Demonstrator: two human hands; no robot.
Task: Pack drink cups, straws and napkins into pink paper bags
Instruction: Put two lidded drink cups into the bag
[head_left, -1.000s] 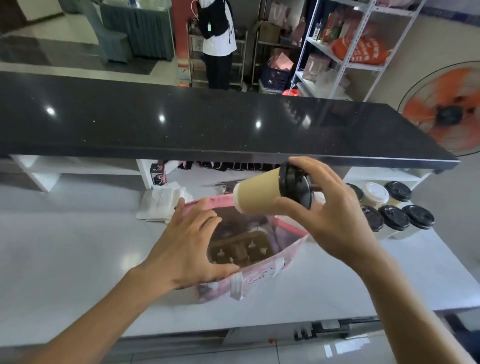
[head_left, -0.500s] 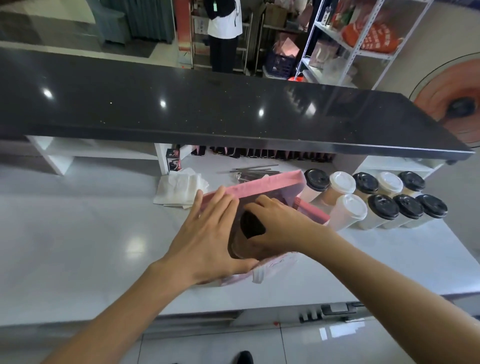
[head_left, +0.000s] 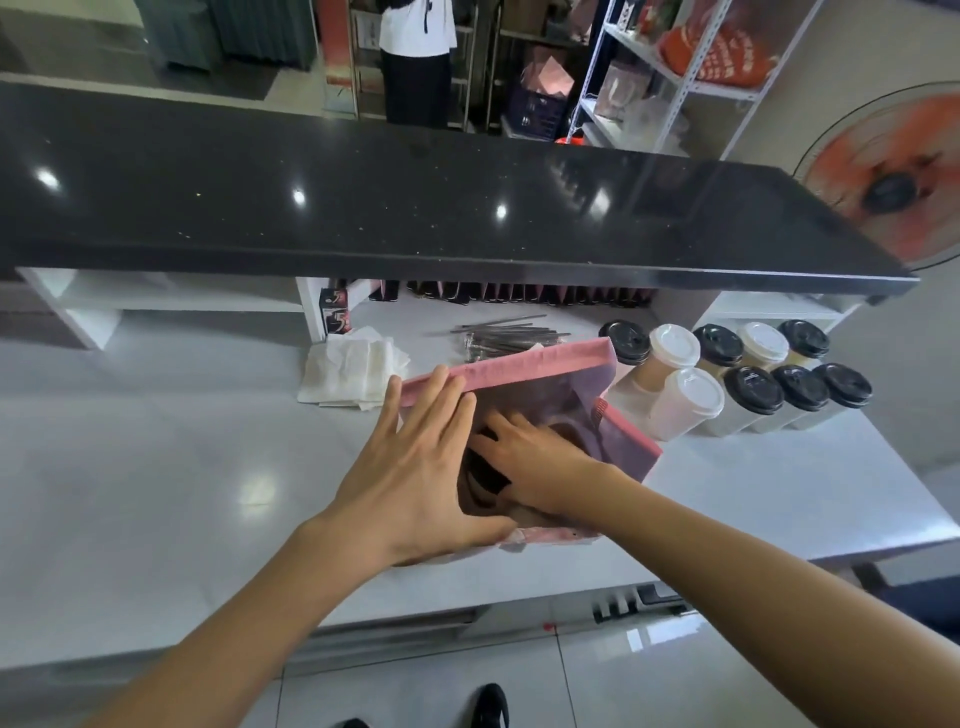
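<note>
A pink paper bag (head_left: 519, 370) stands open on the white worktop (head_left: 156, 467). My left hand (head_left: 415, 467) lies flat against the bag's left side with straight fingers, its thumb along the front rim. My right hand (head_left: 535, 462) reaches down inside the bag, fingers over the dark lid of a drink cup (head_left: 483, 475); the cup's body is hidden. Several lidded cups (head_left: 753, 389), with black or white lids, stand in rows just right of the bag. A bundle of wrapped straws (head_left: 509, 338) lies behind the bag, with a pile of white napkins (head_left: 353, 371) to its left.
A raised black counter (head_left: 415, 208) overhangs the back of the worktop, with small packets lined up beneath it. An orange fan (head_left: 893, 176) stands at the far right. Beyond the counter are metal shelves and a standing person (head_left: 415, 52).
My right hand brought the tilted cup down from above the bag and into it. My left hand stayed at the bag's left edge. The view dipped downward.
</note>
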